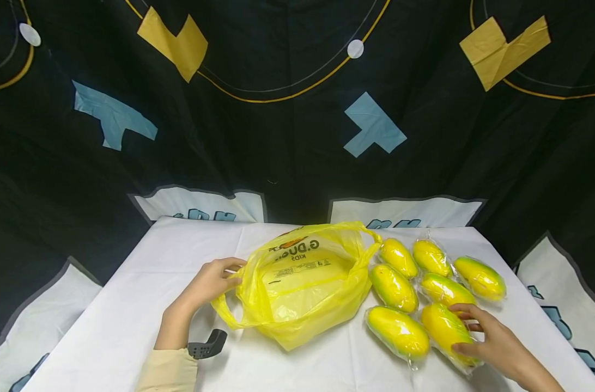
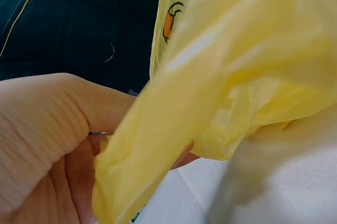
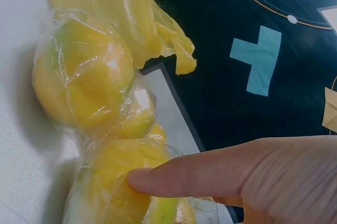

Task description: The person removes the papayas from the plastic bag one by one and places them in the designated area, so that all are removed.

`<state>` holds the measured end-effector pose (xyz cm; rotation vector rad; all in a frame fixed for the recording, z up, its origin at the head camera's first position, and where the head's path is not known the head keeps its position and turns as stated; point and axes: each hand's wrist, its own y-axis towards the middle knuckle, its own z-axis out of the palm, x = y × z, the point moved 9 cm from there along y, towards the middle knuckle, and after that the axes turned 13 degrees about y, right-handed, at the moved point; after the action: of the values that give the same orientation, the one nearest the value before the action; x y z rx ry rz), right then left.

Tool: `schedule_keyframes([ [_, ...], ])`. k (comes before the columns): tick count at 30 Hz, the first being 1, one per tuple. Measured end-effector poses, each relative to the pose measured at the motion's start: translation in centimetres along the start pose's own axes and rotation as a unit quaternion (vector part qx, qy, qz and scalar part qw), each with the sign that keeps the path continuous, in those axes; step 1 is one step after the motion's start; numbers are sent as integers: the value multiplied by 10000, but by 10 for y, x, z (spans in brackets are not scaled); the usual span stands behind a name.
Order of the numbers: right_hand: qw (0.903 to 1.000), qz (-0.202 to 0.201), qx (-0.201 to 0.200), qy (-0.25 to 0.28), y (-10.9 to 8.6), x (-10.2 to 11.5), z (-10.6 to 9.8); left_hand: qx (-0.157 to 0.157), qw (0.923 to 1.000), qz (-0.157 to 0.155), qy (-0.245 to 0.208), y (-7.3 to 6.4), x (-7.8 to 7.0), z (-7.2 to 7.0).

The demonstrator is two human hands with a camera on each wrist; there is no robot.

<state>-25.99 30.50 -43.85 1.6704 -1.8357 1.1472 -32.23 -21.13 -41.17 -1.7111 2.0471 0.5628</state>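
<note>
A yellow plastic carrier bag (image 1: 302, 288) lies on the table with its mouth held wide, and its inside shows printed lettering. At the bag's left rim my left hand (image 1: 211, 280) pinches the plastic near one handle; in the left wrist view the yellow film (image 2: 158, 145) hides most of the fingers. Over at the right, my right hand (image 1: 496, 340) grips a clear-wrapped yellow-green mango (image 1: 442, 324), thumb on the near side and fingers on the far side. The right wrist view shows the thumb (image 3: 179, 176) pressed on its wrapping. Another wrapped mango (image 1: 398, 332) lies just left of it.
Several more wrapped mangoes (image 1: 430, 257) lie between the bag and the table's right side. A white cloth covers the table (image 1: 180, 245). Behind it hangs a black curtain (image 1: 278, 152) with blue and yellow patches. A dark wrist mount (image 1: 208, 345) sits on the left arm.
</note>
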Motion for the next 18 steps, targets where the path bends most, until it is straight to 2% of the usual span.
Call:
schedule_keyframes([
  [13, 10000, 57, -23, 63, -2, -3, 1, 32, 10000, 11, -3, 1, -2, 1],
  [18, 9999, -12, -27, -159, -6, 4, 0, -75, 10000, 3, 50, -3, -1, -7],
])
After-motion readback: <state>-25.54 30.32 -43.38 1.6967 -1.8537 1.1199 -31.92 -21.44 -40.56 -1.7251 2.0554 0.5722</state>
